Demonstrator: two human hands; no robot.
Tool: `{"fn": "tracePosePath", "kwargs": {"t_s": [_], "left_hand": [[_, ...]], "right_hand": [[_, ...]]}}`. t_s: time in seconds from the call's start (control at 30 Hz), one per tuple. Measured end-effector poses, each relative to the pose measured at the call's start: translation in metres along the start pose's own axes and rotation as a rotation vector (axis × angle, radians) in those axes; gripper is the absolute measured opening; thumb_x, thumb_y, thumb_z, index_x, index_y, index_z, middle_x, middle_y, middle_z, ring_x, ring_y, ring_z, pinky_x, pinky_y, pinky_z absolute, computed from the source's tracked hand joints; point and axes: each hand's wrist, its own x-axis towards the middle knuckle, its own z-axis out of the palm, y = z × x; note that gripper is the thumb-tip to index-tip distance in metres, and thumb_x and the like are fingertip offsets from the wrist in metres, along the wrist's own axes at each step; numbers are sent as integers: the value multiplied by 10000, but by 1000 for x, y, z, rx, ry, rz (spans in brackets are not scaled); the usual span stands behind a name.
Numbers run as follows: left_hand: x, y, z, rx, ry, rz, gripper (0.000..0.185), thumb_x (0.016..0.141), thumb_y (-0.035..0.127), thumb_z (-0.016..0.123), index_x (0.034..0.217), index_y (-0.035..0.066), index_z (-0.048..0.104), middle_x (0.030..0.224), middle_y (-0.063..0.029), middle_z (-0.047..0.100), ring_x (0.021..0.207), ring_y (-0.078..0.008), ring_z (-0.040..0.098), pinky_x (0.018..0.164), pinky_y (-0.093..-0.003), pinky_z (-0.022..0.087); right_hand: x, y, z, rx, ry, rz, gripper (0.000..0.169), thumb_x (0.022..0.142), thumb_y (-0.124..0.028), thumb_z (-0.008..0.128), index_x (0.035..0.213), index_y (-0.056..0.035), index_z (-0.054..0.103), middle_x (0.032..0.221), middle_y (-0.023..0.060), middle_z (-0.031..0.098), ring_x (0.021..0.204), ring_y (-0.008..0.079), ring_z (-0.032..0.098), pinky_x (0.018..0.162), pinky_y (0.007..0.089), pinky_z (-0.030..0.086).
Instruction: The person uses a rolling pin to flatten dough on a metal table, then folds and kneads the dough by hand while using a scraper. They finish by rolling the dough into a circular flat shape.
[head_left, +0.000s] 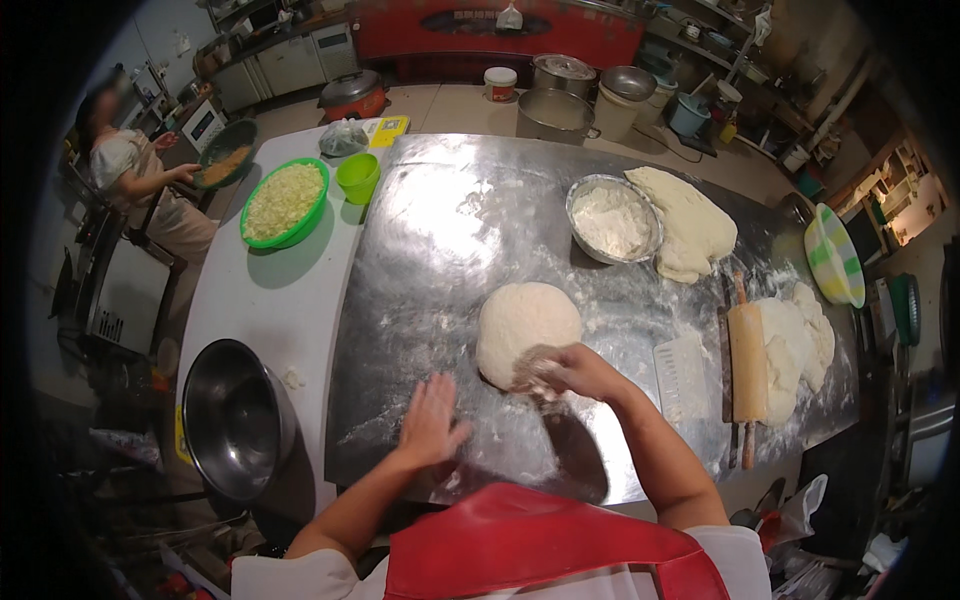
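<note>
A round mound of dough (529, 322) lies on the floured metal work surface (405, 300) in front of me. At its lower right edge is my right hand (559, 371), blurred, with loose white flour at its fingers; how much it holds I cannot tell. My left hand (433, 424) is left of and below the dough, over the metal, palm down with the thumb apart and nothing in it. Behind the dough, to the right, a metal bowl of flour (615, 219) stands against a large slab of dough (694, 221).
A flat white scraper (681, 379) and a wooden rolling pin (748, 364) lie at right, the pin beside more dough (814, 337). On the white table (300, 300) stand an empty steel bowl (232, 420), a green basin of chopped vegetable (285, 202) and a green cup (358, 178). Another person (142, 172) holds a basin.
</note>
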Motion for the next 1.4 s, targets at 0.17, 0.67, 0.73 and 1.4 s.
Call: {"fn": "tracePosePath", "kwargs": {"t_s": [0.17,0.67,0.73,1.4], "left_hand": [[11,0,19,-284,175,-73,570,838,278,451,1256,-73,288,1295,-255,309,1233,-380,254,1014,-418,208],[52,-27,0,-1414,439,-376,522,927,348,252,1272,-43,280,1320,-169,322,1240,-236,286,1022,-328,212],[51,-35,-9,-1756,524,-474,551,920,373,249,1284,-40,248,1331,-173,296,1252,-243,257,1028,-330,203],[84,-60,-20,-2092,593,-561,652,892,441,235,1276,-86,224,1297,-216,329,1232,-290,279,1039,-369,200]], "right_hand": [[52,17,-54,138,518,-253,220,816,-150,505,911,33,583,699,74,581,624,125,555,542,275,463],[46,-4,-54,287,519,-4,283,732,52,386,963,95,544,872,156,583,673,184,580,590,267,494],[45,-8,-44,303,326,-3,291,741,56,398,994,92,538,904,161,584,746,199,594,651,274,504],[24,83,-4,-343,516,-205,490,881,-259,320,1269,35,270,1291,236,311,1197,375,290,1007,384,215]]}}
